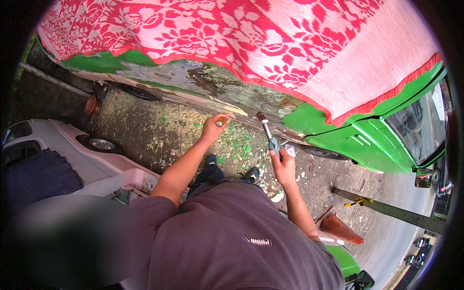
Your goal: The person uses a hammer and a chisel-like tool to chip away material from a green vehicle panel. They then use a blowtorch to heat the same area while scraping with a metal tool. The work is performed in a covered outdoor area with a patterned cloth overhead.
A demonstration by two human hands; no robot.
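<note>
My left hand [213,127] is closed round a tool with an amber handle [221,122], whose round metal end faces up. The far end of that tool is hard to make out against the panel. In my right hand [283,166] is a hammer [266,126] with a blue-grey grip, a bright metal shaft and a brown, rusty-looking head. The hammer head is raised to the right of my left hand, apart from the handle. Both hands are at the lower side of a green vehicle [355,140], along a worn panel [227,82] with peeled, patchy paint.
A red and pink floral blanket [217,34] drapes over the vehicle. Paint flakes [237,145] litter the ground round my feet. A pale car [72,150] stands close on the left. At right are an orange cone [338,228] and a metal post [391,211].
</note>
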